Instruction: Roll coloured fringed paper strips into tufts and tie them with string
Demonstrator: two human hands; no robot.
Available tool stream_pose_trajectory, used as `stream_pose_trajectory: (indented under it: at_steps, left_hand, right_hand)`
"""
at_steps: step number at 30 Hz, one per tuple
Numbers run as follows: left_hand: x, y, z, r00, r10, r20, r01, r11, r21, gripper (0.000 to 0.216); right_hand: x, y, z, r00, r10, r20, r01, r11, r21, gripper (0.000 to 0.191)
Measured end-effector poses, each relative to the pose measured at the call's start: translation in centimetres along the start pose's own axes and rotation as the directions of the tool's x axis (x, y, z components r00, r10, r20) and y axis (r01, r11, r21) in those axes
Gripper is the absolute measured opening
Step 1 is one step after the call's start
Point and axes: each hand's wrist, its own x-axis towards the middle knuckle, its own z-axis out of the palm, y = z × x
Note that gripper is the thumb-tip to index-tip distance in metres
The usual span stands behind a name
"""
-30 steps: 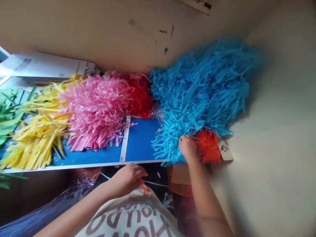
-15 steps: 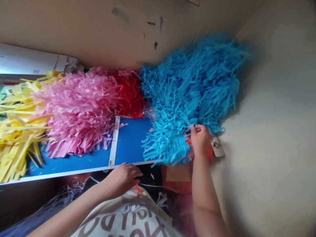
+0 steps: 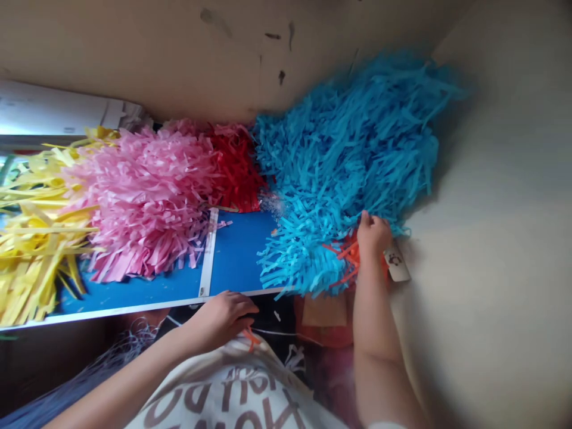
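My right hand (image 3: 374, 237) is closed, its fingers curled in at the lower right of a big heap of blue paper fringe (image 3: 344, 155). Orange paper strips (image 3: 351, 255) show just left of the wrist and partly beneath it. What the fingers pinch is hidden. My left hand (image 3: 230, 314) hangs loosely bent at the table's front edge, thumb and fingers apart, with nothing visible in it. Under its fingertips a small orange strip (image 3: 251, 338) lies against the light printed shirt (image 3: 232, 393).
The blue tabletop (image 3: 243, 250) has a white edge. Pink fringe (image 3: 147, 185), red fringe (image 3: 236, 170) and yellow fringe (image 3: 40, 238) lie to the left. A pale tag-like piece with a dark mark (image 3: 399, 265) sits by the right wall. White stacked sheets (image 3: 58, 110) stand at back left.
My right hand has shifted right and slightly up, its fingers now drawn together, and more of the orange strips shows. The left hand has stayed nearly where it was.
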Motion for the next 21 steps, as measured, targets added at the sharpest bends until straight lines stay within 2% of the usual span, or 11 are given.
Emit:
stream_pose_trajectory:
  at_steps: [3, 5, 7, 9, 12, 14, 16, 18, 19, 20, 21]
  left_hand:
    - [0.5, 0.8, -1.1, 0.999, 0.035, -0.025, -0.035, 0.999, -0.002, 0.025]
    - [0.9, 1.5, -2.0, 0.994, 0.044, -0.099, -0.049, 0.998, -0.048, 0.025]
    - [1.8, 2.3, -2.8, 0.972, 0.025, -0.232, -0.061, 0.987, -0.149, 0.025]
    - [3.6, 3.2, -3.1, 0.921, -0.030, -0.389, -0.086, 0.957, -0.278, 0.025]
    - [7.1, 4.2, -2.3, 0.841, -0.110, -0.529, -0.142, 0.900, -0.413, 0.038]
    - [8.7, 4.8, -1.5, 0.795, -0.087, -0.600, -0.206, 0.892, -0.401, 0.029]
    - [8.5, 5.4, -1.5, 0.737, -0.040, -0.674, -0.263, 0.902, -0.341, 0.018]
    - [6.5, 5.8, -2.7, 0.706, 0.003, -0.708, -0.310, 0.900, -0.305, 0.014]
    - [5.0, 5.9, -3.7, 0.721, 0.030, -0.693, -0.334, 0.890, -0.310, 0.014]
    - [3.3, 5.8, -4.8, 0.756, 0.061, -0.652, -0.358, 0.872, -0.334, 0.015]
    - [1.7, 5.7, -5.8, 0.808, 0.116, -0.577, -0.388, 0.842, -0.374, 0.017]
  right_hand:
    - [1.1, -0.5, -1.0, 0.997, 0.015, 0.071, -0.015, 1.000, 0.000, 0.038]
    - [-0.7, -1.1, -2.1, 0.999, -0.025, 0.027, 0.025, 1.000, 0.011, 0.036]
    - [-4.5, -2.0, -3.2, 0.988, -0.139, -0.072, 0.142, 0.989, 0.039, 0.037]
    - [-9.6, -3.4, -4.0, 0.932, -0.329, -0.151, 0.344, 0.935, 0.085, 0.033]
    - [-16.3, -5.8, -4.6, 0.819, -0.556, -0.145, 0.573, 0.807, 0.146, 0.022]
    - [-19.2, -6.9, -4.7, 0.784, -0.595, -0.174, 0.620, 0.758, 0.201, 0.017]
    - [-21.2, -6.7, -4.9, 0.811, -0.537, -0.233, 0.585, 0.750, 0.309, 0.015]
    - [-23.2, -5.2, -5.1, 0.878, -0.436, -0.201, 0.475, 0.731, 0.489, 0.021]
    - [-24.4, -4.0, -5.2, 0.912, -0.389, -0.131, 0.389, 0.717, 0.579, 0.020]
    - [-25.7, -2.8, -5.2, 0.935, -0.352, -0.044, 0.296, 0.703, 0.647, 0.017]
    - [-27.0, -1.5, -5.2, 0.944, -0.327, 0.046, 0.210, 0.700, 0.682, 0.025]
